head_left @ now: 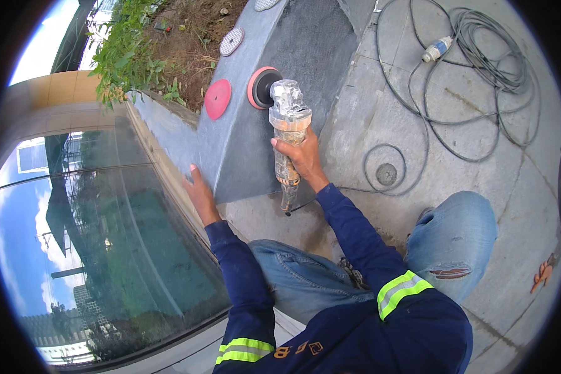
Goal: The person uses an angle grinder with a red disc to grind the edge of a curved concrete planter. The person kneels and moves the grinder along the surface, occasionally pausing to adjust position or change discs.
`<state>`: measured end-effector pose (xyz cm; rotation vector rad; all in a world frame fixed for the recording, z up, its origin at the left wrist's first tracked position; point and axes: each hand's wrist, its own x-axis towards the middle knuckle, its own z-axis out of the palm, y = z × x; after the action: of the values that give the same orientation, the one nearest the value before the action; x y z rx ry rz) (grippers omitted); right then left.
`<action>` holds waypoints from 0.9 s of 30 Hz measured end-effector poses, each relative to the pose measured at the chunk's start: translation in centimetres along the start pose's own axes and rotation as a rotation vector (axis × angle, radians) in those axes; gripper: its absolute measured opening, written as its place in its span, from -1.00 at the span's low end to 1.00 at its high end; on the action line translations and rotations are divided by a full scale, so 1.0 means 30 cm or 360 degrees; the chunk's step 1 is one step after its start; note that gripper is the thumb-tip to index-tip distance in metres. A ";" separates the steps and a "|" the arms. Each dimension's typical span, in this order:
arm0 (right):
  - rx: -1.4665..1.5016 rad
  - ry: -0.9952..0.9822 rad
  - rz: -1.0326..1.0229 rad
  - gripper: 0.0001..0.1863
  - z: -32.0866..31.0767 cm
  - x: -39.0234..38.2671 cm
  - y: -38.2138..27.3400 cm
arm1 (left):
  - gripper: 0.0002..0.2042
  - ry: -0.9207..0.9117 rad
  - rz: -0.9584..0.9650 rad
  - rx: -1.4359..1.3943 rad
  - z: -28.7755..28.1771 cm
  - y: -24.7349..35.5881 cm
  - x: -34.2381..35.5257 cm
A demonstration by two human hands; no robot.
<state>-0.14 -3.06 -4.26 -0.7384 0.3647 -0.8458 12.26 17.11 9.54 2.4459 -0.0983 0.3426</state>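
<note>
My right hand [303, 156] is wrapped round the body of a dusty angle grinder [288, 118]. A round backing pad with a reddish rim [255, 88] sits on the grinder's head, against or very close to the side of a grey concrete planter wall [230, 146]; contact is hard to tell. My left hand [201, 192] rests with fingers apart at the wall's near corner. On the wall's top lie a pink polishing disc [217, 99] and a white dotted disc [232, 42], with part of another pale disc [266, 4] farther off.
Plants [131, 56] and soil fill the planter. A reflective glass pane [118, 249] stands at left. On the paved floor, a coiled grey cable [492, 68] with a blue-and-white connector [438, 48] lies at right, near a round floor fitting [386, 174]. An orange object [543, 274] lies far right.
</note>
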 end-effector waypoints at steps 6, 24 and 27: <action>0.0213 0.0102 0.0073 -0.44 -0.081 0.234 -0.070 | -0.12 0.0060 -0.0016 0.0144 0.024 0.025 0.001; 0.0240 0.0096 0.0039 -0.45 -0.073 0.304 -0.125 | -0.14 0.0080 -0.0022 0.0188 0.026 0.031 -0.005; 0.0316 0.0114 0.0116 -0.47 -0.110 0.350 -0.143 | -0.14 0.0094 -0.0006 0.0172 0.029 0.027 0.009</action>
<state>2.22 -14.59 -3.58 -0.5087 0.3633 -0.8275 12.58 15.94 9.45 2.5395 -0.0508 0.4284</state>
